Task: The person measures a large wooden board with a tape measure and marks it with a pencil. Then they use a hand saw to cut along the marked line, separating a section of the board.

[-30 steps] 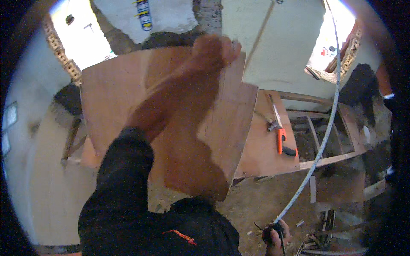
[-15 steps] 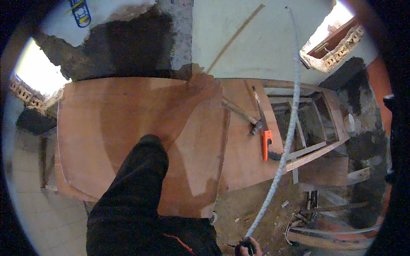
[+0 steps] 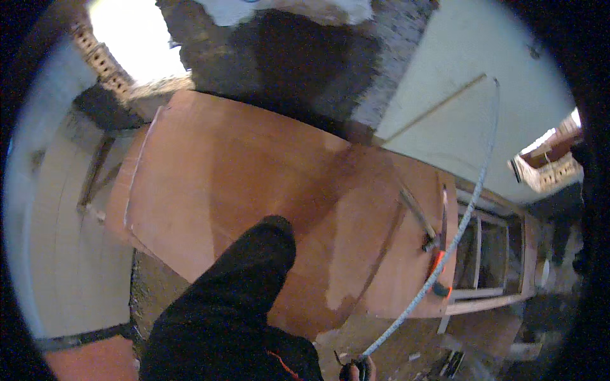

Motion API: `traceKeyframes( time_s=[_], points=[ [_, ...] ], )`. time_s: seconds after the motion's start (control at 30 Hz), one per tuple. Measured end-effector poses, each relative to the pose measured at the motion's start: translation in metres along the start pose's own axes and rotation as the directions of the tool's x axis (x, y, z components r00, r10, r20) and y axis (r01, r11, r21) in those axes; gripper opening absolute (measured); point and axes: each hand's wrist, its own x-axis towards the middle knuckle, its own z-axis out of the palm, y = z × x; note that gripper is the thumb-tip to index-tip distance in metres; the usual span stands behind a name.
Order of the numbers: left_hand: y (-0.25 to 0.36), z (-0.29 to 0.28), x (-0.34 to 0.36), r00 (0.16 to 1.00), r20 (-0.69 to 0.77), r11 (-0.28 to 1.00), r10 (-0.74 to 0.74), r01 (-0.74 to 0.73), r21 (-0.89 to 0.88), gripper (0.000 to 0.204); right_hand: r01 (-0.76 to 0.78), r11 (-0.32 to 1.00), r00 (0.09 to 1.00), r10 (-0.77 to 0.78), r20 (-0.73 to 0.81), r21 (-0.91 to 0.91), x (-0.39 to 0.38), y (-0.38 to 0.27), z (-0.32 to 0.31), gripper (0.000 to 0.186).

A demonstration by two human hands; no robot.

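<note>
My left arm, in a black sleeve (image 3: 235,273), stretches over a reddish-brown plywood sheet (image 3: 178,165). My left hand (image 3: 363,141) is at the sheet's far edge by the wall; it is dim and blurred, so its fingers do not show clearly. At the lower edge, my right hand (image 3: 367,369) is closed round the dark case of a tape measure (image 3: 351,371). Its pale blade (image 3: 406,312) runs out in a long arc over the boards, its far end by the wall. A hammer (image 3: 417,213) and a handsaw (image 3: 445,213) with an orange and black handle lie right of the sheet.
An open wooden frame (image 3: 478,254) continues the boards on the right. A thin stick (image 3: 438,108) leans on the pale wall. Rough brick openings flank the wall, the left one (image 3: 111,70) bright. Scraps lie on the dirt floor (image 3: 394,346).
My view has swung left and tilted, so the boards, hammer and saw appear farther right and slanted. My left hand stays by the sheet's far edge; the tape measure remains extended in my right.
</note>
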Motion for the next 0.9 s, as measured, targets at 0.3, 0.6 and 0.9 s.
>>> traceKeyframes(
  time_s=[0.3,0.6,0.9],
  points=[
    [-0.088,-0.011,-0.153,0.84,-0.489,0.956,-0.236,0.109,-0.274,0.061,0.152,0.977,0.976,-0.126,0.177,-0.146,0.019,-0.02,0.015,0.039],
    [-0.255,0.026,-0.6,-0.446,-0.53,-0.164,-0.721,0.854,-0.494,0.074,0.443,0.759,0.879,-0.262,0.398,-0.478,0.05,-0.012,0.007,0.04],
    [-0.212,0.058,-0.655,-0.502,0.182,-0.358,-0.846,0.281,-0.891,0.05,0.486,0.712,0.836,-0.209,0.508,-0.506,0.072,-0.013,0.022,0.045]
  ],
)
